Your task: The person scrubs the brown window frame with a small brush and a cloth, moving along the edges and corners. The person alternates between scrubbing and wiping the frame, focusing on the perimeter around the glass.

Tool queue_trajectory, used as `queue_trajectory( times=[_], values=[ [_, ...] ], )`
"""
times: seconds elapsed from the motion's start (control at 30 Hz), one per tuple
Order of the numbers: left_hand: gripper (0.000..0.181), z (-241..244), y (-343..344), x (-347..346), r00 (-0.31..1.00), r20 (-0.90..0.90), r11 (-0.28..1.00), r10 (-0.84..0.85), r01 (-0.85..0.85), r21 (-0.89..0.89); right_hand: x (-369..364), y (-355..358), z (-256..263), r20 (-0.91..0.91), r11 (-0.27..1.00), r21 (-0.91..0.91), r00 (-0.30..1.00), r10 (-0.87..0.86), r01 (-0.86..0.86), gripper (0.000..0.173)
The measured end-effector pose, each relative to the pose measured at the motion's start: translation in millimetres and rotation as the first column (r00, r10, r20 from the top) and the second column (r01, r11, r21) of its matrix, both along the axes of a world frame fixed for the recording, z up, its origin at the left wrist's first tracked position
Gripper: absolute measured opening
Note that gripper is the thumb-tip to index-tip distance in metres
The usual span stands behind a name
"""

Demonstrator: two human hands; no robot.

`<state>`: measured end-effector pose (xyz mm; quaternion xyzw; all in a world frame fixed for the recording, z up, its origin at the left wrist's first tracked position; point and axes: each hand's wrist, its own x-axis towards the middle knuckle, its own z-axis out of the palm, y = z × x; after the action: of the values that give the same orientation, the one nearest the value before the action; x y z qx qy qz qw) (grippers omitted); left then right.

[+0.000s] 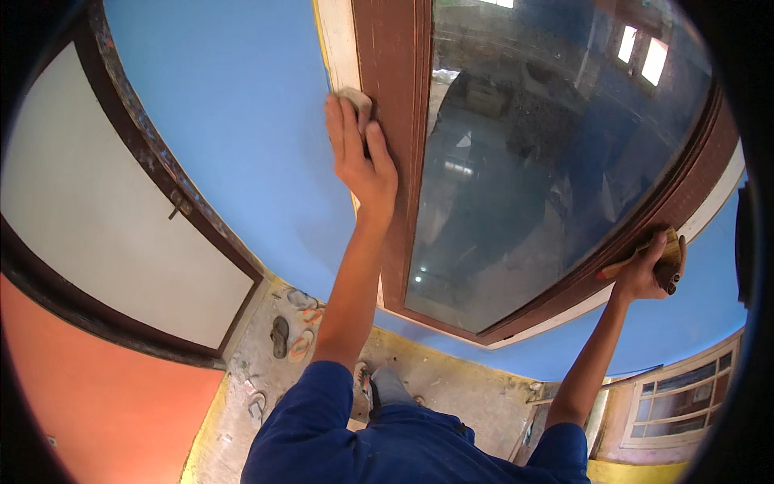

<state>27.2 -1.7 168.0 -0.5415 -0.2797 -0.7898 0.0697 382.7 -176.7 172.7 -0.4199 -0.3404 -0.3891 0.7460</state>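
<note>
A brown window frame [396,151] with a pale outer trim [340,48] surrounds a dark, reflecting glass pane [514,181]. On the frame's left side, my left hand [363,151] presses a small pale pad or folded piece [355,100] against the trim, its fingers pointing up. My right hand [644,269] is at the lower right part of the frame, closed around a brush with pale bristles [672,245] and a wooden-looking tool with a red tip [611,270]. A dark rolled item [670,281] also shows in that grip. The fingers partly hide these things.
Blue wall [242,121] borders the frame. A pale door with a dark frame [121,199] stands at left above an orange wall [109,387]. Several sandals [280,337] lie on the concrete floor [459,393]. A multi-pane window [683,396] is at lower right.
</note>
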Motion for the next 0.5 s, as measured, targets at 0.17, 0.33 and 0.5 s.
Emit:
queue_trajectory(
  times=[0.17, 0.33, 0.5],
  values=[
    [0.046, -82.2, -4.3, 4.6, 0.994, -0.053, 0.993, -0.099, 0.095, -0.07, 2.5, 5.7, -4.2, 0.011, 0.999, 0.006, 0.999, 0.044, -0.044, 0.038],
    [0.046, -22.4, 1.9, -3.3, 0.983, -0.144, 0.992, 0.111, -0.119, -0.046, -1.9, 5.5, -1.8, 0.011, 1.0, -0.008, 1.0, -0.001, 0.001, 0.037],
    [0.044, 60.0, 13.4, -8.1, 0.98, -0.137, 0.989, 0.141, -0.134, 0.058, 0.5, 0.3, -4.2, 0.006, 1.0, -0.003, 1.0, -0.008, 0.008, 0.038]
  ],
)
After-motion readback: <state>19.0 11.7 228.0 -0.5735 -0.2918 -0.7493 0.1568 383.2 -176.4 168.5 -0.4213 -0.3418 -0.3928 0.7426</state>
